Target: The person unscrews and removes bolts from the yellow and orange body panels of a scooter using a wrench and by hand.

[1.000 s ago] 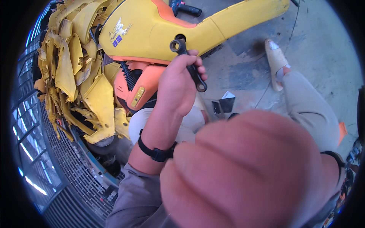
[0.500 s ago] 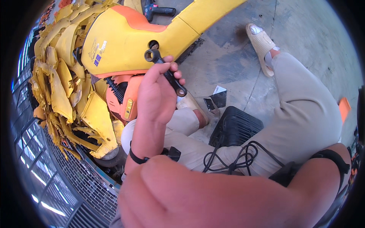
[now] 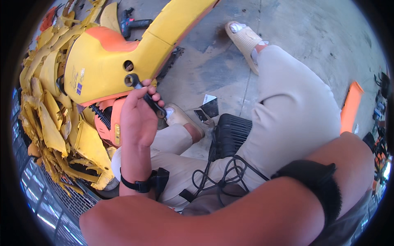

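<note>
My left hand [image 3: 141, 112] is closed around a short black wrench [image 3: 148, 98] with a ring at each end. Its larger ring overlaps the lower edge of a yellow and orange scooter frame [image 3: 102, 67], just below a round hole [image 3: 128, 65]. I cannot tell whether ring and frame touch. A black strap circles my left wrist. Very close to the camera, my right arm [image 3: 230, 209] stretches across the bottom of the view, with a black band around it. The fingers of my right hand cannot be made out.
Broken yellow panels [image 3: 53, 115] are heaped at the left. A cordless drill [image 3: 133, 23] lies on the floor beyond the frame. Between my legs are a black ribbed plastic piece [image 3: 232, 133] and a looped black cable [image 3: 223, 176]. An orange strip [image 3: 351, 106] is at the right.
The whole view has shifted, so the frame, the floor items and my left hand appear farther left. The wrench stays in my left hand. More of my right arm's black band shows.
</note>
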`<state>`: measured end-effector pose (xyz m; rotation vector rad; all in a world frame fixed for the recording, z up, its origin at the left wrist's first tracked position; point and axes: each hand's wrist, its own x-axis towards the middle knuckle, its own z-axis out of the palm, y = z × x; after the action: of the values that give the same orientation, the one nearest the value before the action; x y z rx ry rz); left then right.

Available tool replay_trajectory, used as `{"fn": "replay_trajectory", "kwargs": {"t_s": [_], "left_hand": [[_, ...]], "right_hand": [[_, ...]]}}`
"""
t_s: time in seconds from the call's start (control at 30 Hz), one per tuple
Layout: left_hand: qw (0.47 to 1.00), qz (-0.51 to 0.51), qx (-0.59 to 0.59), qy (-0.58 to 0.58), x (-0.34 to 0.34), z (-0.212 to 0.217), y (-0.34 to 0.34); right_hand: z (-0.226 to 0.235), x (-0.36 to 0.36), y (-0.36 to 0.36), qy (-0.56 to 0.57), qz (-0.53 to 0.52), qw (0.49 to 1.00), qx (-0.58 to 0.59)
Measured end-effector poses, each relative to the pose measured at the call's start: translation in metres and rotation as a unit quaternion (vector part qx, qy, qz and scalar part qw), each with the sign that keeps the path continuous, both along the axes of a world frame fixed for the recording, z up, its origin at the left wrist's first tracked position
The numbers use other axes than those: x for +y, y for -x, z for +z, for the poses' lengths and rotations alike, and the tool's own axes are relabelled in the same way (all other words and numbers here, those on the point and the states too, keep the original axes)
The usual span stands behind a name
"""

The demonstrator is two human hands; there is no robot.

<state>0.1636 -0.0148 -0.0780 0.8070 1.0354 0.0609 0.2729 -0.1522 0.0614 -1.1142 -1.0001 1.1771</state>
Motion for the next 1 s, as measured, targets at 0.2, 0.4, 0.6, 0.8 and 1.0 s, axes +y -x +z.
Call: {"fn": "replay_trajectory", "kwargs": {"t_s": [0.2, 0.4, 0.6, 0.8, 1.0], "left_hand": [[0.999, 0.038, 0.003, -0.024, 0.002, -0.007, 0.005], [0.996, 0.069, -0.026, -0.053, 0.012, -0.022, 0.019], [0.963, 0.165, -0.027, -0.210, 0.021, 0.002, -0.007], [0.921, 0.092, -0.028, -0.378, 0.010, 0.008, -0.023], [0.823, 0.040, -0.059, -0.564, 0.002, -0.019, -0.028]], "right_hand": [[0.025, 0.004, 0.011, 0.062, 0.008, 0.996, 0.071], [-0.009, 0.016, -0.014, 0.110, 0.013, 0.985, -0.132], [-0.059, 0.027, -0.033, 0.237, 0.005, 0.876, -0.420], [-0.090, 0.022, -0.031, 0.266, 0.143, 0.836, -0.458], [-0.097, 0.048, 0.004, 0.213, 0.274, 0.796, -0.496]]}}
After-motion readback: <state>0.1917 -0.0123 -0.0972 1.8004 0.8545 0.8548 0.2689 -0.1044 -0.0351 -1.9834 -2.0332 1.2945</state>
